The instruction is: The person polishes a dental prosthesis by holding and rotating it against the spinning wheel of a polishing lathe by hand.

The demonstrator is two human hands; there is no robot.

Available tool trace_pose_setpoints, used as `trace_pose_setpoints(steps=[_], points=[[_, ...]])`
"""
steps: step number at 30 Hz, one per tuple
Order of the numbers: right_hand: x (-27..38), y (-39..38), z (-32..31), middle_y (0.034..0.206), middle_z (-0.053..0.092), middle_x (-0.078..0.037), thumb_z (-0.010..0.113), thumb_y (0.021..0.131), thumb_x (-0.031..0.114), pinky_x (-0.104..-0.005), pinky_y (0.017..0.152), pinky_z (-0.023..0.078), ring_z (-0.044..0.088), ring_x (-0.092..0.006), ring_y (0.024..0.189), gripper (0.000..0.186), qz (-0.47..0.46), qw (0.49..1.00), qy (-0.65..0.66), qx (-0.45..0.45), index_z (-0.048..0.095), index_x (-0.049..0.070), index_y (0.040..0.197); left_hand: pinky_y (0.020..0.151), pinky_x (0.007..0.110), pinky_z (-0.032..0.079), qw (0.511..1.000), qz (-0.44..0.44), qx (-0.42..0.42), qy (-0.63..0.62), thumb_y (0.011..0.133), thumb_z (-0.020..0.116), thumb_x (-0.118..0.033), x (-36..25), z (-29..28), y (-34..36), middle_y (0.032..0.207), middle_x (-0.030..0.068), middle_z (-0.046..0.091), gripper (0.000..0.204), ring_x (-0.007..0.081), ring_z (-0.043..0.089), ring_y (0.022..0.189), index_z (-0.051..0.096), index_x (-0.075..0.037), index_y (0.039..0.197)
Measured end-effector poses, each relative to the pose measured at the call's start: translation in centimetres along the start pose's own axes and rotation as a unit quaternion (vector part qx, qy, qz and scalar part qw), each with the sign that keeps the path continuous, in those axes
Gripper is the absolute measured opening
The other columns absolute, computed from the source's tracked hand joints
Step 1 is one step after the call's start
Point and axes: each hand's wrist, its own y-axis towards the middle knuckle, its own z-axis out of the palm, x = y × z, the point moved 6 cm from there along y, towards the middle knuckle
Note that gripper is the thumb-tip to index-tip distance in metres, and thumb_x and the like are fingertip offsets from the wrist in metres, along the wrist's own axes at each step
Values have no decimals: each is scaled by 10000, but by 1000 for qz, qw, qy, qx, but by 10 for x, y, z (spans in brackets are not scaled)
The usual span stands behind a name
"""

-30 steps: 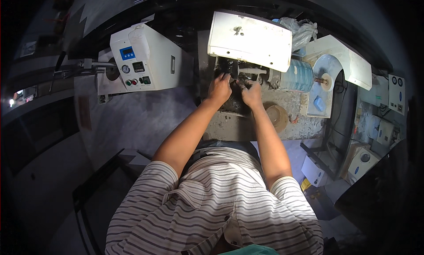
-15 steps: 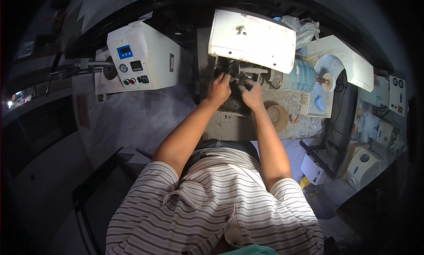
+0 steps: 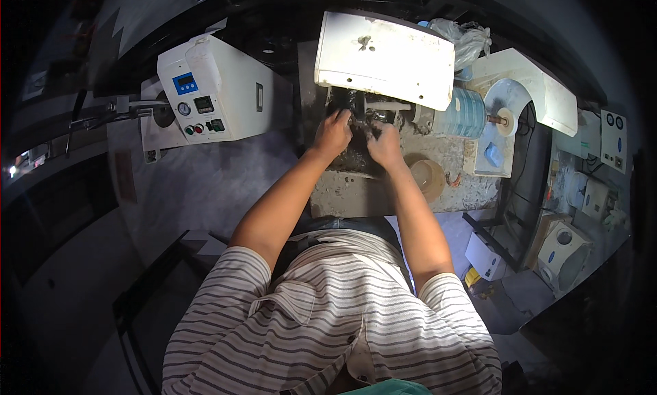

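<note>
My left hand [image 3: 333,134] is closed, its fingers curled at the front edge of a dark, wet recess [image 3: 356,155] beneath a white machine cover [image 3: 384,56]. Just to its right, my right hand [image 3: 384,146] is also closed, with grey muck on its fingers. Whatever the fingertips grip is too dark and small to make out. Behind the right hand a pale bar-shaped machine part [image 3: 387,106] runs under the cover. A narrow gap separates the two hands.
Right of my hands stand a round tan bowl [image 3: 427,179] and a clear blue plastic bottle [image 3: 462,113] lying sideways. Farther right is a pale tray [image 3: 503,164] with a wheel on a spindle [image 3: 504,121]. A white control box [image 3: 222,94] stands at left.
The whole view has shifted slightly left. Both hands stay at the recess, with only small finger movements; the right hand's fingers look a little more drawn in.
</note>
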Motion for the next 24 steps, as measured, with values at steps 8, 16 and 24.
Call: trace_pose_setpoints(steps=[8,16,24], points=[[-5,10,-1,800,613,-277,600,698,58,-421,718,486,604,-419,802,206,30,999,-27,-9,667,-27,873,746,470,481,997,-23,23,72,741,532,8,5,7,14,968,220,577,260,418,568,863,527,-4,1001],[3,-6,15,1088,568,-300,632,732,110,-414,916,434,543,-411,1049,406,-14,999,2,50,579,-51,1102,729,453,489,995,50,-72,39,679,571,67,-3,-32,-16,1022,227,574,318,427,570,873,558,12,992],[-4,-27,68,1309,418,-295,560,817,233,-414,1041,337,413,-411,1215,573,-83,950,-140,265,397,-38,1295,734,438,496,996,-4,-85,14,684,540,69,14,-31,-24,984,233,593,337,426,582,854,578,25,1015]])
